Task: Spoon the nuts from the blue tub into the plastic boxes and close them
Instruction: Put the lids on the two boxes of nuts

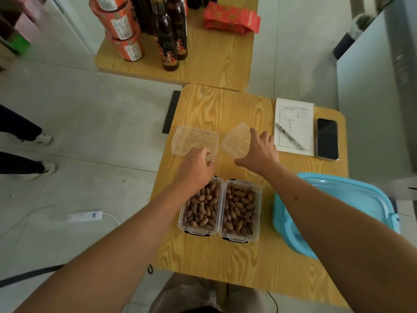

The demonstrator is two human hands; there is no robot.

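Two clear plastic boxes, the left box (198, 208) and the right box (240, 210), stand side by side near the table's front, both full of brown nuts and without lids. Beyond them lie two clear lids. My left hand (196, 164) grips the near edge of the left lid (191, 140). My right hand (259, 150) holds the right lid (237, 141), which is tilted up off the table. The blue tub (338, 206) sits at the right edge with its lid on, partly behind my right forearm.
A notepad (297, 123) with a pen (290, 136) and a phone (327, 138) lie at the table's far right. A second table (203, 64) behind holds bottles, orange tubs and red packets. Another person's legs (22, 143) stand on the left floor.
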